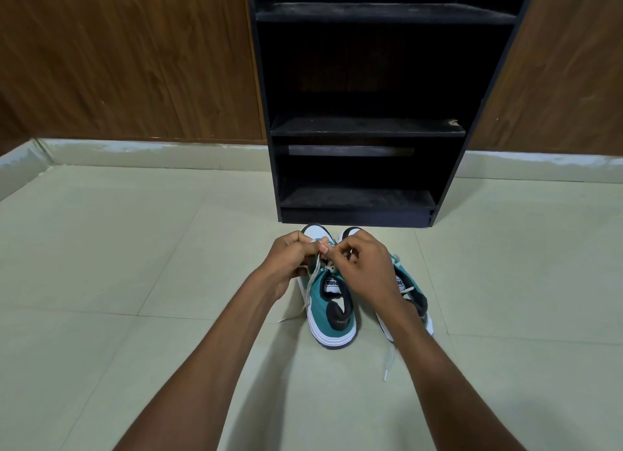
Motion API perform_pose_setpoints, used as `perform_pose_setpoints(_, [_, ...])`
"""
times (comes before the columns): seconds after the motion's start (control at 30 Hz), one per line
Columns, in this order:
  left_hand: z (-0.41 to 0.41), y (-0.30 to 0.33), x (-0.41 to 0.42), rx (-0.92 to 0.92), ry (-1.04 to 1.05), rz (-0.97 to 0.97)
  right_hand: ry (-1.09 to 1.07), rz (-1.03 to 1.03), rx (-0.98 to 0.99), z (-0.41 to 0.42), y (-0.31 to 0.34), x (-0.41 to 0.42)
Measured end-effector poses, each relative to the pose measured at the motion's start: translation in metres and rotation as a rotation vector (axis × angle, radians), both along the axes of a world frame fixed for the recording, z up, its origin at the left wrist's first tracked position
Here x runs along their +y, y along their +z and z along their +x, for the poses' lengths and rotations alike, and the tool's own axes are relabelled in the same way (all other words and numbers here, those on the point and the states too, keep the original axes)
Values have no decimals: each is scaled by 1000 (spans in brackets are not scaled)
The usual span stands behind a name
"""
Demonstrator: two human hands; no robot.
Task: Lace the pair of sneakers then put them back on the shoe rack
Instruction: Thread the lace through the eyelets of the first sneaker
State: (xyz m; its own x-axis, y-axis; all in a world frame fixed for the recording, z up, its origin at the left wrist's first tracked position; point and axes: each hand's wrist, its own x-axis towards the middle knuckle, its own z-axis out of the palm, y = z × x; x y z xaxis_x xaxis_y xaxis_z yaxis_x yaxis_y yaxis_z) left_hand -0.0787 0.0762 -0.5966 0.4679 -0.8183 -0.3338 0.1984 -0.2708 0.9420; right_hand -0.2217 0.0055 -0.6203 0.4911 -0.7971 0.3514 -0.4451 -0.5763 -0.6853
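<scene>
Two sneakers stand side by side on the tiled floor (135, 248), heels toward you and toes aimed at the black shoe rack (364, 127), which puts them just in front of the shelf they must return to. Starting at the left, your left hand (290, 258) is curled over the front of the left sneaker (328, 307), its fingers pinching the pale lace (312, 282); one loose end runs down the shoe's outer side and trails onto the tile, probably kept slack so you can feed it through the eyelets. Your right hand (365, 265) meets the left above the same shoe, fingertips closed on the lace as well, so both hands work one crossing near the toe end while the shoe rests flat and steady on the floor. Exactly which eyelet you are threading is hidden behind your knuckles. Farther right, the right sneaker (413, 302) sits partly under your right wrist, touching or nearly touching its partner; its lace end (389, 359) lies loose on the floor behind the heel, so it looks unfinished. The rack's shelves appear empty, and lacing seems to be at an early stage.
</scene>
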Motion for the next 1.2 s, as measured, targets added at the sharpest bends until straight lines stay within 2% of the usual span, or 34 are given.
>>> perform_pose_setpoints(0.13, [0, 2, 1, -6, -4, 30, -9, -194, 186, -4, 7, 4])
perform_pose_setpoints(0.27, [-4, 6, -2, -6, 14, 63, -53, -414, 119, -7, 5, 7])
perform_pose_setpoints(0.4, [-4, 9, -4, 21, 3, 71, 92, -438, 112, -9, 1, 2])
perform_pose_setpoints(0.73, [1, 8, -5, 49, -42, 114, 22, -426, -12, -10, -6, -4])
perform_pose_setpoints(0.8, [0, 7, -6, 124, -54, 119, 10, -356, -100, -8, -7, -2])
perform_pose_setpoints(0.87, [1, 3, -7, 191, -30, 113, -26, -151, -243, -9, -5, 2])
perform_pose_setpoints(0.97, [9, -12, -6, 261, 157, 120, -162, 220, -449, -18, -2, 9])
perform_pose_setpoints(1.07, [17, -26, 2, 246, 333, 113, -267, 401, -536, -23, -8, 16])
perform_pose_setpoints(1.13, [15, -34, 7, 262, 363, 18, -267, 478, -529, -24, -17, 18])
perform_pose_setpoints(1.2, [11, -36, 9, 359, 331, -161, -271, 571, -558, -22, -21, 20])
